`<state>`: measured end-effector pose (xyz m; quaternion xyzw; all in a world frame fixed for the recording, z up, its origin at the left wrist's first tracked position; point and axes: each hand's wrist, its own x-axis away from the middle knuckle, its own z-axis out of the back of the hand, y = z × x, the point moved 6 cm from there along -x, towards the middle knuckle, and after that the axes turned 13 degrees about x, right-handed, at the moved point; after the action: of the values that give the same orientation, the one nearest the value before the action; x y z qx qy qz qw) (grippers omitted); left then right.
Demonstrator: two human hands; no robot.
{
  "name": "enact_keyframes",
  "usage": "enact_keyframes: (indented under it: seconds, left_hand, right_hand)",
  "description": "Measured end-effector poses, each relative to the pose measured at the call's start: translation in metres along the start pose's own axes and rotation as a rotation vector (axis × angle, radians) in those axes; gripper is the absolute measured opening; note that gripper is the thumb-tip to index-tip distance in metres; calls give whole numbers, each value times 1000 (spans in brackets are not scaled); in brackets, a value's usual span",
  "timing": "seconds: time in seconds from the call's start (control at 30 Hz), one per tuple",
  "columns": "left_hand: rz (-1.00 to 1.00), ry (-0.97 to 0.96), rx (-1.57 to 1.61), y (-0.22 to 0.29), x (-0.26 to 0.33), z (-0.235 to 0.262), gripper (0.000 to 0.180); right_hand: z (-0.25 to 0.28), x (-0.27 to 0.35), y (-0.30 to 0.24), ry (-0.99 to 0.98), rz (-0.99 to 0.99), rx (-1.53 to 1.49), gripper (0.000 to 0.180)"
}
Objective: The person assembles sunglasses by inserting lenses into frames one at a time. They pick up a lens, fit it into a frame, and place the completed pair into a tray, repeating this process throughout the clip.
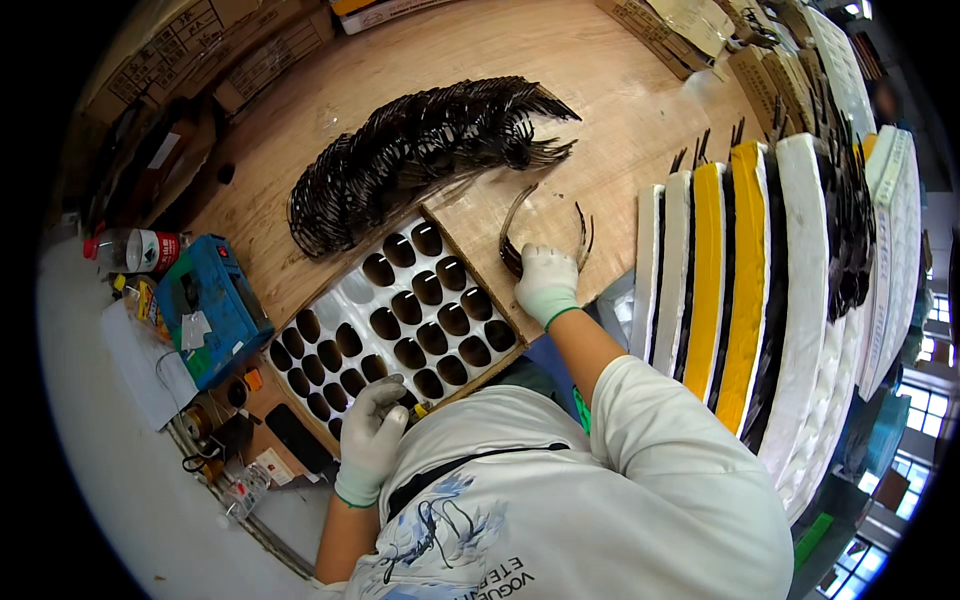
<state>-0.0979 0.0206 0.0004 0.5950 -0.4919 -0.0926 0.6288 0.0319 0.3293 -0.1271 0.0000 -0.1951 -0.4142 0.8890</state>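
Observation:
Both my hands wear white gloves with green cuffs. My right hand (548, 280) is closed around dark eyeglass frames (512, 255) at the right of the tray, with thin curved temples sticking out on both sides of the fist. At the tray's near edge is my left hand (370, 435), its thumb apart from its fingers. Its fingertips reach the nearest lenses, and I see nothing held in it. Rows of brown tinted lenses (427, 288) lie in a white moulded tray (350, 290) with a wooden edge. Beyond it, a long curved row of dark eyeglass frames (420, 150) stands packed together.
On the right, white and yellow padded trays (745, 290) stand in a row with dark frames between them. A blue-green box (215, 310), a bottle (135, 250) and a phone (298, 438) lie left. Cardboard boxes (190, 60) line the table's far side.

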Motion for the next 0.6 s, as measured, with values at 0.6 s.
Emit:
enact_keyframes:
  seconds: [0.6]
  left_hand:
    - [64, 89, 20, -7, -2, -10, 34]
  right_hand:
    - [8, 12, 8, 314, 102, -52, 47]
